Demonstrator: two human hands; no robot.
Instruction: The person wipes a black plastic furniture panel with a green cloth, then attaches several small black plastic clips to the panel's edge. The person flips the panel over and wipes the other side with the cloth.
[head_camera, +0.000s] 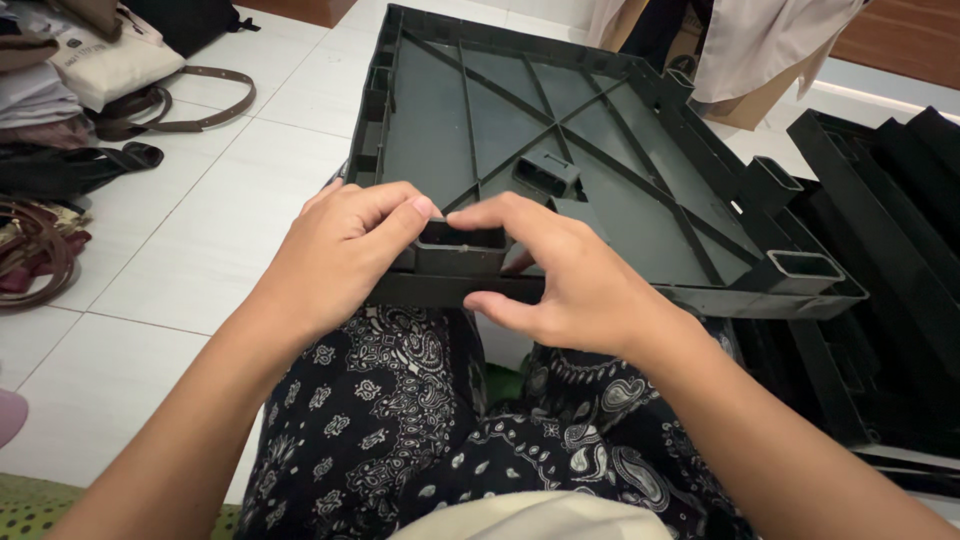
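A dark green square plastic panel (500, 130) with crossing ribs and rectangular sockets at its corners rests on my lap, underside up. My left hand (340, 255) and my right hand (565, 275) both grip the rectangular socket (462, 243) at the middle of the panel's near edge. My left fingers curl over the socket's left rim. My right index finger lies over its right rim and my right thumb presses under the panel's edge. Another socket (547, 172) stands at the panel's centre.
More dark panels and bars (880, 250) are stacked on the floor at the right. Bags and straps (90, 90) lie on the white tiled floor at the left. A cardboard box and hanging cloth (760, 50) stand behind the panel.
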